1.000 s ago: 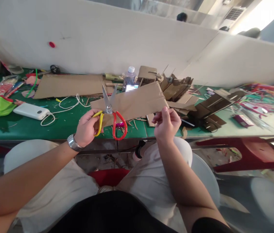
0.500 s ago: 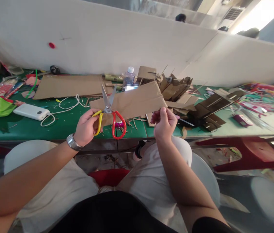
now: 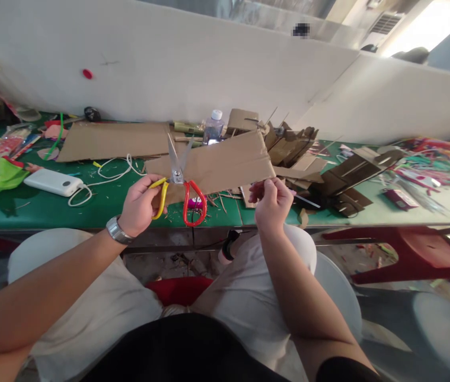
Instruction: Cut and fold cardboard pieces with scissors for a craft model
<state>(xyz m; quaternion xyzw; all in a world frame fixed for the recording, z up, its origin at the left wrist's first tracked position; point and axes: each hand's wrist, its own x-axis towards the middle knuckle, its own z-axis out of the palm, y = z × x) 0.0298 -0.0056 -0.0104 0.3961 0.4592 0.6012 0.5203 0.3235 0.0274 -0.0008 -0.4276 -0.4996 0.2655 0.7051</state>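
My left hand [image 3: 139, 206] grips a pair of scissors [image 3: 178, 187] by the yellow handle; the red handle hangs free and the blades stand apart, pointing up. The same hand pinches the left end of a long brown cardboard strip [image 3: 217, 164] held in the air above the table's front edge. My right hand [image 3: 271, 204] is closed, fingers pinched at the strip's lower right edge. A watch sits on my left wrist.
The green table [image 3: 18, 209] carries a flat cardboard sheet [image 3: 113, 139], a white power bank [image 3: 53, 183] with a coiled cable, a water bottle [image 3: 213, 126], heaped cardboard scraps [image 3: 296, 146] and coloured clutter at the right. A red stool [image 3: 404, 254] stands at the right.
The strip and both hands have shifted slightly; my right hand's fingers have slid a little lower along the strip's right edge. The scissors stay in the same grip.
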